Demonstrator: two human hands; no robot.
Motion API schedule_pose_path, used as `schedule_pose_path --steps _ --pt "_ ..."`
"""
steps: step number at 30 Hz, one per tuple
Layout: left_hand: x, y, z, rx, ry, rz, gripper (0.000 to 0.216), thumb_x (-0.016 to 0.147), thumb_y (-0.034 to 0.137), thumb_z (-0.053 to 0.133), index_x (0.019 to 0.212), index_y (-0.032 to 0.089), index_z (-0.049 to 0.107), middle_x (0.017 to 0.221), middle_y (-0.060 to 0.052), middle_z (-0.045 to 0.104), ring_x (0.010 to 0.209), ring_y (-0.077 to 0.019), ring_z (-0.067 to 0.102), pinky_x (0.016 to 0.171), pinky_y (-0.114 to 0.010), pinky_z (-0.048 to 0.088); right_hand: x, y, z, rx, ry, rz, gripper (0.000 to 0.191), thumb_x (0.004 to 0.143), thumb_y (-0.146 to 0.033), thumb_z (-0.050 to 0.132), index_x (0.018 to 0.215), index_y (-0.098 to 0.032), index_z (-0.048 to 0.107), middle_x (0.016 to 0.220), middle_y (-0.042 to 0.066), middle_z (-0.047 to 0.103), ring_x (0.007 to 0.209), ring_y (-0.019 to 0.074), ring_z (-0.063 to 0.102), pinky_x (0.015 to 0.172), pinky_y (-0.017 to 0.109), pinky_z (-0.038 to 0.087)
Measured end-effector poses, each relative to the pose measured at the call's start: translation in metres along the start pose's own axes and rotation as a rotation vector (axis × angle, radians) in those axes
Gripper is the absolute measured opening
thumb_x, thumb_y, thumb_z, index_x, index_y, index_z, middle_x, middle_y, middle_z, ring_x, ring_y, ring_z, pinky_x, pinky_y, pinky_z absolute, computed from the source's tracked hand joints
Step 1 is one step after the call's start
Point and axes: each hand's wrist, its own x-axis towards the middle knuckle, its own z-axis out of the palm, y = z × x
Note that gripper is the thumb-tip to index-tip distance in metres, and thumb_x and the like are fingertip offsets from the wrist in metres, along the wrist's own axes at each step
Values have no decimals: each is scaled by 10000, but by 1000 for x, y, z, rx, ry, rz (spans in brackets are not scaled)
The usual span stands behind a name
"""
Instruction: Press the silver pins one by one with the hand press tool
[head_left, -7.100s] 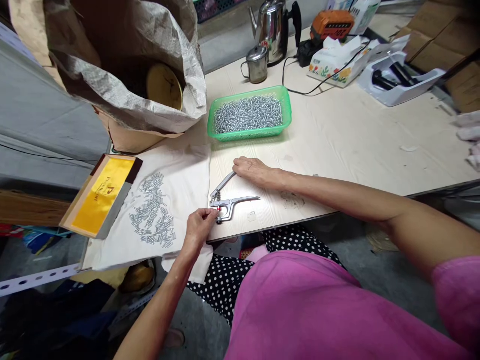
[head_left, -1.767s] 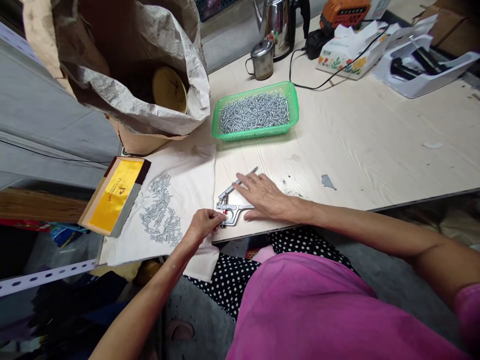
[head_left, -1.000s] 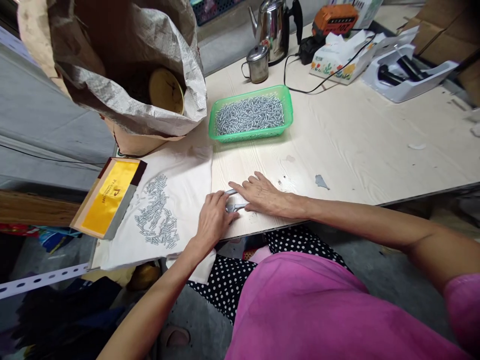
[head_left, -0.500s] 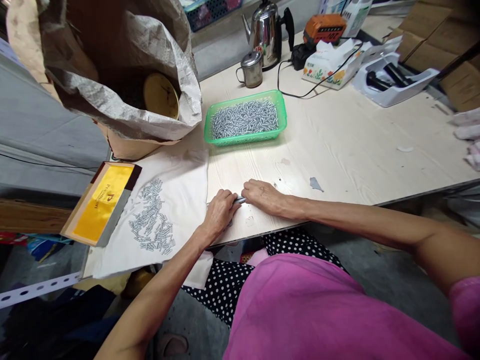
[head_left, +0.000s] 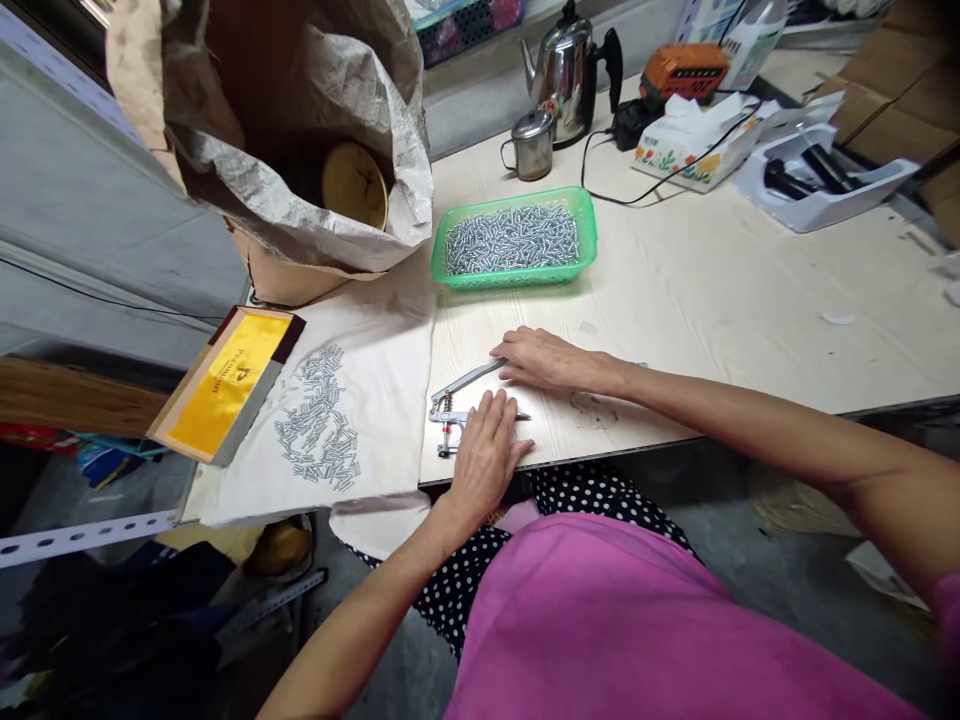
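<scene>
While the left hand [head_left: 486,450] lies fingers extended, the right hand [head_left: 546,360] seemingly pinching one handle [head_left: 474,376], the pliers [head_left: 447,416] look stiff, best held there.

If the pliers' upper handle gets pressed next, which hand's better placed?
Right, I'd say. The right hand is at the free end of the raised upper handle; the left hand lies flat across the lower handle.

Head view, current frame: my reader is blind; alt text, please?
A person's left hand partly covers metal pliers on a pale table; the right hand is at the upper handle's end. Beyond, a green basket holds small metal pieces.
</scene>
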Motion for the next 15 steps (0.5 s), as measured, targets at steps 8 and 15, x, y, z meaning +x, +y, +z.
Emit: schedule_pose_path --steps 8,15 --pt "-3 12 2 -86 -40 -34 570 1042 418 501 1554 194 387 1595 -196 461 1547 -358 314 1240 -681 247 42 -31 -15 -204 -7 71 274 1022 -148 446 1113 -172 704 1146 147 678 1072 288 542 848 399 362" --pt "-7 6 12 -147 -83 -82 487 1003 406 563 1403 129 561 1376 -231 643 1366 -418 548 1137 -623 441 41 -102 6 -121 -154 -467 148 906 -246 686 1044 -239 738 1236 105 633 1137 284 487 888 413 402"
